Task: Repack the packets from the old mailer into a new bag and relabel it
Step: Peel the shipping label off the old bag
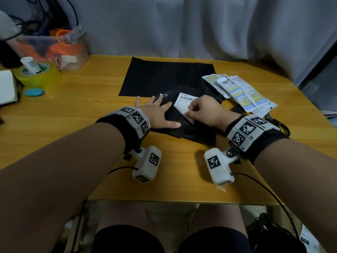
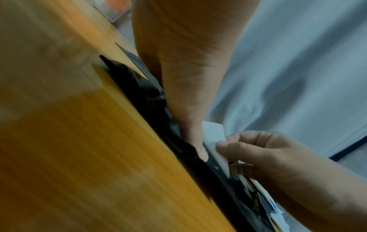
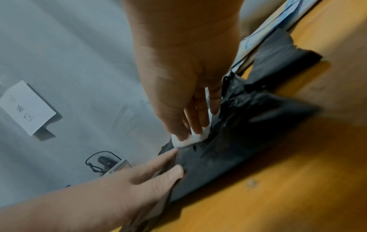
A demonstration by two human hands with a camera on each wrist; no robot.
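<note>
A crumpled black old mailer (image 1: 189,130) lies on the wooden table (image 1: 82,110) with a white shipping label (image 1: 184,102) stuck on it. My left hand (image 1: 160,114) lies flat with straight fingers pressing the mailer (image 3: 248,141) down. My right hand (image 1: 202,110) pinches the near corner of the label (image 3: 190,138) between thumb and fingers, and that corner is lifted off the plastic (image 2: 216,150). A flat new black bag (image 1: 164,77) lies behind the mailer. Several white, blue and yellow packets (image 1: 240,92) are fanned out to the right.
At the back left stand a clear tub (image 1: 60,50) with orange items, a yellow-green tape roll (image 1: 38,73) and a small turquoise object (image 1: 34,92). A notebook (image 1: 6,86) lies at the left edge. Grey curtain hangs behind the table.
</note>
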